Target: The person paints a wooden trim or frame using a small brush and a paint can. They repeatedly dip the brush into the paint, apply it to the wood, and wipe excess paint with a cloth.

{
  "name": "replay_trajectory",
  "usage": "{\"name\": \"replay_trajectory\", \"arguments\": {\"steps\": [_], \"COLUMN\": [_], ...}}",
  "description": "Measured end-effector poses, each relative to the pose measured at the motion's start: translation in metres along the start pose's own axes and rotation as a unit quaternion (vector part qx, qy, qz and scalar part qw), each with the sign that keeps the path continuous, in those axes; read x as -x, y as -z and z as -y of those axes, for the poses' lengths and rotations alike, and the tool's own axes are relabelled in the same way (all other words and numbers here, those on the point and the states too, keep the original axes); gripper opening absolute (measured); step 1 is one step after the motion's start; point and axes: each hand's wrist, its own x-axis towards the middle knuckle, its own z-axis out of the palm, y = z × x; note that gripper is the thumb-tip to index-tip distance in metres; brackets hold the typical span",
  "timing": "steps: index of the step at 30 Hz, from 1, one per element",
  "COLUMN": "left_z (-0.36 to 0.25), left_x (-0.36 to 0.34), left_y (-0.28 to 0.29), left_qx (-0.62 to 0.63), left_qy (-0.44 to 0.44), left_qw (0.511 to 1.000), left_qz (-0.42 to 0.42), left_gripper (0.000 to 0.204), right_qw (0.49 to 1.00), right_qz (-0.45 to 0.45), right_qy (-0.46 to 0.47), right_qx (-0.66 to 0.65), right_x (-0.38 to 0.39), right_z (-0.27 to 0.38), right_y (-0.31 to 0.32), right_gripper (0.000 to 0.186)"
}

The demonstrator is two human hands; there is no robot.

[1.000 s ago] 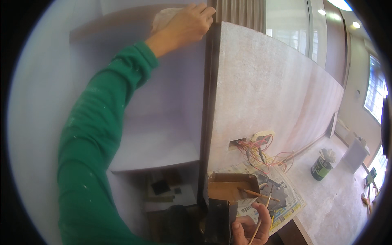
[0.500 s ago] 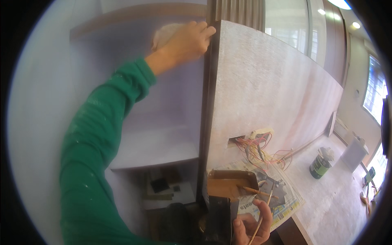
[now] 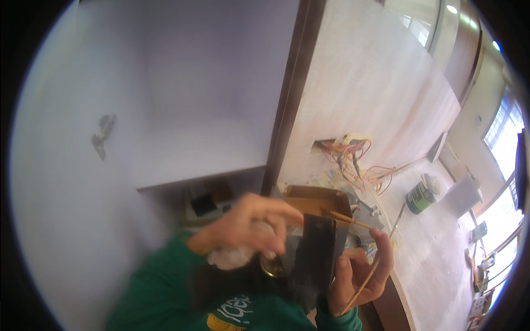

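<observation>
Our left hand [image 3: 251,223] is curled shut around a crumpled white cloth [image 3: 234,256], just left of the dark box [image 3: 314,251]. Our right hand [image 3: 359,276] grips that box from the right, a thin wooden stick [image 3: 361,276] pinched in its fingers. Above the box hangs a tangle of coloured wires [image 3: 350,157]; a green can [image 3: 420,196] stands well right.

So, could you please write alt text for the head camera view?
A person's left hand, clutching a crumpled white rag, reaches toward a dark, brown-topped box that the right hand holds along with thin sticks. Behind is a white cabinet and loose coloured wires.
</observation>
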Motion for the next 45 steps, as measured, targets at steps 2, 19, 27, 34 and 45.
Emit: {"name": "replay_trajectory", "arguments": {"steps": [2, 19, 27, 34, 45], "left_z": [0.018, -0.028, -0.021, 0.048, 0.062], "left_x": [-0.002, -0.008, -0.023, -0.039, -0.04], "left_y": [-0.014, 0.26, 0.327, 0.402, 0.407], "left_qx": [-0.011, 0.168, 0.139, 0.214, 0.176], "left_qy": [-0.031, -0.193, -0.128, -0.148, -0.098], "left_qw": [0.999, 0.923, 0.928, 0.915, 0.919], "left_qz": [0.043, -0.287, -0.32, -0.309, -0.337], "left_gripper": [0.058, 0.026, 0.022, 0.019, 0.02], "right_qw": [0.999, 0.939, 0.886, 0.795, 0.575], "right_qz": [0.034, 0.171, 0.381, 0.513, 0.619], "right_qy": [0.008, -0.168, 0.057, -0.274, -0.364], "right_qx": [0.034, 0.248, 0.259, 0.174, 0.393], "right_x": [0.002, -0.112, -0.149, -0.14, -0.133], "right_z": [-0.003, -0.003, 0.003, -0.06, -0.185], "right_y": [-0.005, 0.035, -0.029, -0.166, -0.241], "right_gripper": [0.077, 0.03, 0.035, 0.045, 0.033]}}
